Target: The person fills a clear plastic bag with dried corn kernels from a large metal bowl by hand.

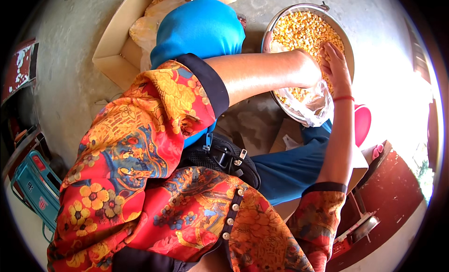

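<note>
A round metal pail full of yellow corn kernels stands on the floor at the upper right. My left arm reaches across to it, and my left hand bends down at the wrist over the kernels, its fingers hidden. Close beside it, my right hand, with a red cord at the wrist, has its fingers cupped down at the kernels. Whether it holds any is not clear. A clear plastic bag lies crumpled over the pail's near rim, just below my left hand.
An open cardboard box holding plastic bags of yellow contents stands beyond my blue-clothed knee. More cardboard lies below the pail. A pink rounded object is right of my right forearm. A teal metal item stands far left.
</note>
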### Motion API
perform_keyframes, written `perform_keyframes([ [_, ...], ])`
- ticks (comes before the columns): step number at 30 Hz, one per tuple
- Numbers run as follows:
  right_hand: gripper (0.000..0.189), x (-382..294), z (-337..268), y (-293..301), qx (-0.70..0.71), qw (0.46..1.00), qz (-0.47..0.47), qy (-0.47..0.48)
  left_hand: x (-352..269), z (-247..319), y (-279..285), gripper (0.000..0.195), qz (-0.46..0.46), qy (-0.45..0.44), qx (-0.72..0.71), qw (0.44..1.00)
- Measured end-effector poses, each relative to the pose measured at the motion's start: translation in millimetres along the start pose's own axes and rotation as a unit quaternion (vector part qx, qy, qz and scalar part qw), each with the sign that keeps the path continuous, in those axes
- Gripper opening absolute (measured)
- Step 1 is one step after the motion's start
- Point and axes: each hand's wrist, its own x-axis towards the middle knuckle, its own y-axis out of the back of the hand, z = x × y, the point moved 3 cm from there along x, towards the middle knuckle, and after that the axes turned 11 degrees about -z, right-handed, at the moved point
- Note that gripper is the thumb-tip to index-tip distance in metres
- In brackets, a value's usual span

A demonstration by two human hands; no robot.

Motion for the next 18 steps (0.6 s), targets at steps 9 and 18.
perform_keyframes([
  [9, 0.018, -90, -14, -22, -0.161, 0.973, -0.124, -0.105, 0, -7, 6, 0.027, 0.041, 0.028, -0.003, 0.999],
  [18, 0.027, -77, 10, -27, -0.477, 0.872, -0.100, -0.046, 8, -8, 7, 0.022, 0.139, 0.002, 0.029, 0.990],
])
